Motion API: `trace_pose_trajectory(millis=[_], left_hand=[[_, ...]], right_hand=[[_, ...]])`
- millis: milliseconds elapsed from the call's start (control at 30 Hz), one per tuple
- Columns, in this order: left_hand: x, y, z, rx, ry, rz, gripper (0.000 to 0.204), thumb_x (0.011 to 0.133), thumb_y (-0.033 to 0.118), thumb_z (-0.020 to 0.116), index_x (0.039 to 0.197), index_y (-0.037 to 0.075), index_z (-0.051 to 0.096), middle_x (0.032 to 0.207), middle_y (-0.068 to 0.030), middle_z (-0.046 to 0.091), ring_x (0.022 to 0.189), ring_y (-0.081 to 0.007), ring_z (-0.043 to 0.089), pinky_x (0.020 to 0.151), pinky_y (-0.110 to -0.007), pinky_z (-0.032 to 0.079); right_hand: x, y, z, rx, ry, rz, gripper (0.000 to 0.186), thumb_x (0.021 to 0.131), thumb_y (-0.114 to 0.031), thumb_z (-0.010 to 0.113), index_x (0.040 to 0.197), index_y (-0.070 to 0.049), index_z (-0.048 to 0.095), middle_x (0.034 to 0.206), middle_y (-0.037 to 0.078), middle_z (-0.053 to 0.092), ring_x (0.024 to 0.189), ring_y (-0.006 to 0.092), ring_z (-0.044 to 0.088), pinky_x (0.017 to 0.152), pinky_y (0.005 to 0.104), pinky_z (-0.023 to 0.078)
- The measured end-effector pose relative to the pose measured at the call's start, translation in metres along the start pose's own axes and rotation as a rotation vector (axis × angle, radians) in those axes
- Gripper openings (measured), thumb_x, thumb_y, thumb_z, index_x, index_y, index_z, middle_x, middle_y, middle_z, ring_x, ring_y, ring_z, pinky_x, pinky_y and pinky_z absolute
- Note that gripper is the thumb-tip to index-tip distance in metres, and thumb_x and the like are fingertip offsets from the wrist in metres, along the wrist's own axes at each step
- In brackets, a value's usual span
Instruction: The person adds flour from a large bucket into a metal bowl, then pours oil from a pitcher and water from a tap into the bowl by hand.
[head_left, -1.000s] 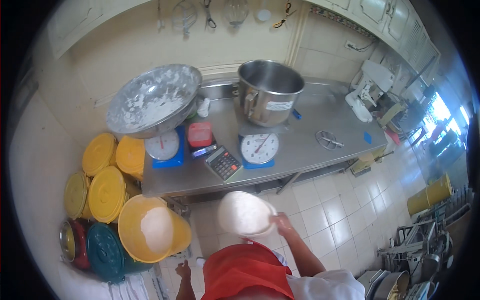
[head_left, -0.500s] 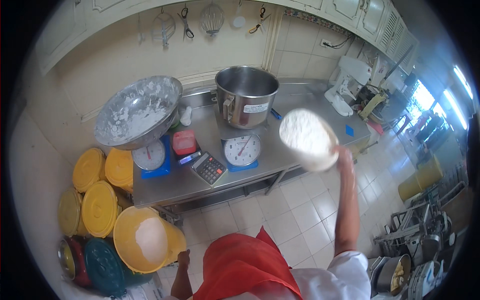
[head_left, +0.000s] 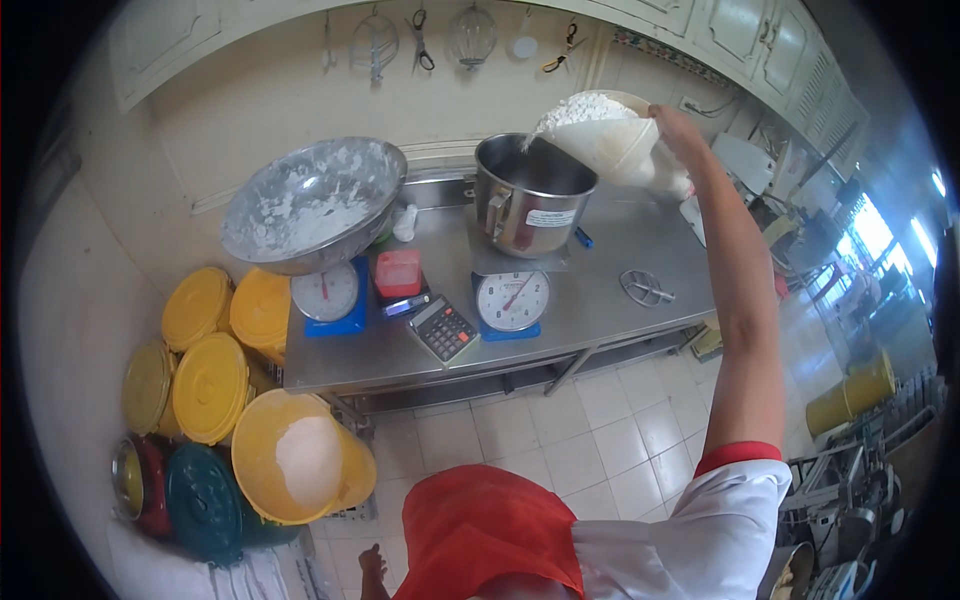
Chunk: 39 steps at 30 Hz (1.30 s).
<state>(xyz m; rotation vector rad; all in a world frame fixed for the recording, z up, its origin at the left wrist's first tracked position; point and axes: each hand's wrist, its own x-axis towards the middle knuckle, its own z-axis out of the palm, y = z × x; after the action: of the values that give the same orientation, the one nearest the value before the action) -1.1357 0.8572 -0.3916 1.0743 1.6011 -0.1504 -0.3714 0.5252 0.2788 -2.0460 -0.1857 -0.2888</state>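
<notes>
My right hand (head_left: 678, 132) grips a large whitish scoop (head_left: 610, 150) heaped with white flour (head_left: 590, 107). The scoop tilts left over a deep steel mixing bowl (head_left: 515, 232), and some flour falls past its lip into the opening. The bowl stands on a dial scale (head_left: 513, 301) with a blue base. Low at the front, my left hand (head_left: 372, 562) hangs with nothing in it, its fingers slightly apart. Nearest to it is an uncovered yellow bucket (head_left: 352, 470) with pale flour inside.
A wide flour-dusted steel basin (head_left: 312, 205) leans on another scale (head_left: 325, 292). A red container (head_left: 398, 272), a calculator (head_left: 443, 329) and a flat metal beater (head_left: 646, 289) lie on the steel counter (head_left: 590, 310). Several yellow lidded buckets (head_left: 210, 388) stand at left.
My right hand has carried the scoop up and forward to the bowl's right rim and tipped it, so flour now falls. My left hand has drawn back from the yellow bucket. The beater has come into sight.
</notes>
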Motion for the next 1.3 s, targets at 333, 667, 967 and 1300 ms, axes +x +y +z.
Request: trace_pose_trajectory(millis=[333, 667, 967, 1300], left_hand=[[0.006, -0.111, -0.001, -0.205, 0.025, -0.216, 0.037, 0.084, 0.035, 0.06, 0.105, 0.006, 0.052, 0.086, -0.0091, 0.055, 0.068, -0.0234, 0.053, 0.056, -0.042, 0.041], [-0.011, -0.007, 0.013, -0.124, -0.001, -0.029, 0.037, 0.085, 0.038, 0.056, 0.106, 0.008, 0.053, 0.088, -0.006, 0.054, 0.072, -0.0207, 0.053, 0.061, -0.041, 0.041], [-0.01, 0.02, 0.006, -0.166, 0.027, -0.023, 0.035, 0.083, 0.035, 0.057, 0.104, 0.008, 0.055, 0.085, -0.0052, 0.054, 0.071, -0.0197, 0.052, 0.062, -0.04, 0.04], [-0.015, -0.014, 0.011, -0.142, -0.031, -0.06, 0.037, 0.085, 0.036, 0.056, 0.108, 0.006, 0.053, 0.091, -0.0083, 0.055, 0.077, -0.024, 0.054, 0.064, -0.043, 0.041]], right_hand=[[0.042, -0.012, 0.013, -0.228, 0.124, -0.034, 0.03, 0.071, -0.035, 0.055, 0.065, -0.006, 0.056, 0.061, 0.004, 0.051, 0.059, 0.0147, 0.046, 0.056, 0.0326, 0.033], [0.054, -0.008, 0.008, -0.67, 0.074, -0.051, 0.041, 0.069, -0.039, 0.05, 0.084, -0.003, 0.064, 0.092, 0.013, 0.066, 0.088, 0.0263, 0.062, 0.078, 0.0366, 0.043], [0.023, -0.027, 0.017, -0.749, 0.258, -0.075, 0.048, 0.073, -0.04, 0.05, 0.096, -0.002, 0.067, 0.102, 0.022, 0.064, 0.097, 0.0385, 0.06, 0.083, 0.0421, 0.046], [0.016, -0.032, 0.015, -0.663, 0.229, -0.066, 0.047, 0.073, -0.04, 0.05, 0.093, 0.0, 0.067, 0.1, 0.023, 0.064, 0.097, 0.0383, 0.06, 0.082, 0.0419, 0.046]])
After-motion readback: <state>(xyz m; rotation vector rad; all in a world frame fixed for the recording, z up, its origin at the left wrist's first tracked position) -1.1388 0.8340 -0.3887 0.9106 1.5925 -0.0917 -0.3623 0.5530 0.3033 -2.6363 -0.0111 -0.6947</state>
